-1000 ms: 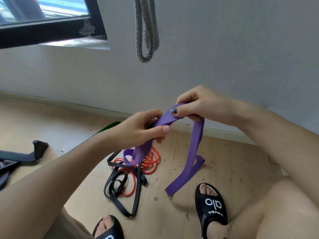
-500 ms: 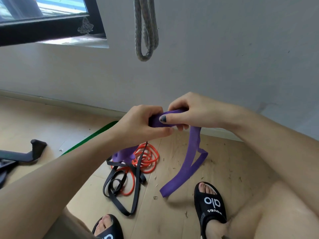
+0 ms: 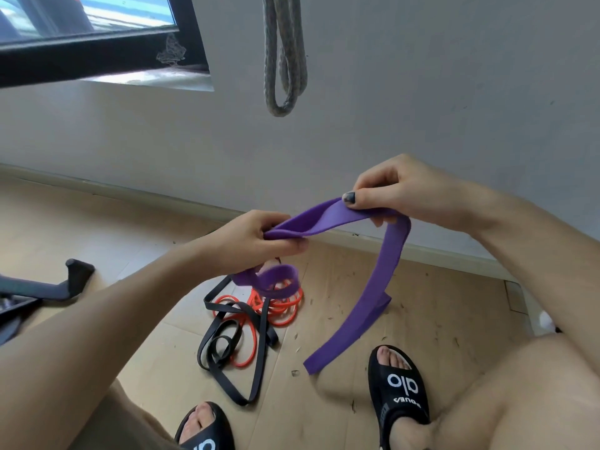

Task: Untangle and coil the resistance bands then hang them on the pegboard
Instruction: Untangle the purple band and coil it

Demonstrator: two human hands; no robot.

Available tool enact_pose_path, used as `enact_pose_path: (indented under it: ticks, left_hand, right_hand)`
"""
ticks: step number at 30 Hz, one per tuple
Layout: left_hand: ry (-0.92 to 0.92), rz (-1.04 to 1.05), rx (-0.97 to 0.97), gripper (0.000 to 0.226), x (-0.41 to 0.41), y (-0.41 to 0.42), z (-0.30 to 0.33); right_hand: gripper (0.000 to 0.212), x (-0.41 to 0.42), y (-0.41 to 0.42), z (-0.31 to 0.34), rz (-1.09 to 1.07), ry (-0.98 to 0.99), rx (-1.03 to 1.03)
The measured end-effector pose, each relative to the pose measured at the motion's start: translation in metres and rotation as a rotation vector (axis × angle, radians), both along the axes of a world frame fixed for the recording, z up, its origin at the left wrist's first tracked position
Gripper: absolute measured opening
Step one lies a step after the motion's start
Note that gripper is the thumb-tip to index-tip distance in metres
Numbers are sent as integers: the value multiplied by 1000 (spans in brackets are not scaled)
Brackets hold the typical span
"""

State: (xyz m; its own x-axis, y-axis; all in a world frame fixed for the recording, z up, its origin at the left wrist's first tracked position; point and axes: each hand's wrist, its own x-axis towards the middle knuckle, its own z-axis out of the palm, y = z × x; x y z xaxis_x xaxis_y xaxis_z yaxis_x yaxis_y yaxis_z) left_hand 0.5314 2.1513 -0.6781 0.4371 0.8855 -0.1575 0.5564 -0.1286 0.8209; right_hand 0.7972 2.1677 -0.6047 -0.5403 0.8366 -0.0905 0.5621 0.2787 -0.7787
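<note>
I judge the task early: both my left hand [image 3: 256, 241] and right hand [image 3: 402, 193] pinch the purple band [image 3: 373, 287] mid-coil, black band [image 3: 256, 349] and orange band [image 3: 282, 306] tangled on the floor at seven o'clock, none hung.

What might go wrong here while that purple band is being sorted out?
1. The purple band hangs in a long loop whose low end is near the right sandal; it might get stepped on.
2. Its other loop dangles over the orange band and black band heap and could snag there.
3. The left hand and right hand only pinch it, so it may slip.
</note>
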Motion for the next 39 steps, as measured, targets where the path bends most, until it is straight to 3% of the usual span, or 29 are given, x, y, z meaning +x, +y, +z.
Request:
enact_pose_path:
  ticks: [6,11,15,25,29,35,39]
  left_hand:
    - [101,-66,-81,39,-12,3,-16]
    - [130,-37,-134,49,-20,7,-26]
    - [259,-101,-106,62,-17,9,-35]
    - [383,-175,-82,25,-27,12,-34]
    - [389,-219,-180,35,-32,8,-41]
    - [527,-156,48,38,-28,12,-48]
    - [539,70,134,23,-32,18,-50]
  right_hand:
    - [46,0,1,-6,-63,59,-45]
    - [52,-2,3,-11,-99,129,-111]
    - [52,-7,5,-13,-124,185,-129]
    - [46,1,15,-19,-456,142,-83]
    - [38,4,21,-19,-564,234,-128]
    - [53,5,21,-21,-572,224,-120]
    - [54,11,24,-22,-606,206,-115]
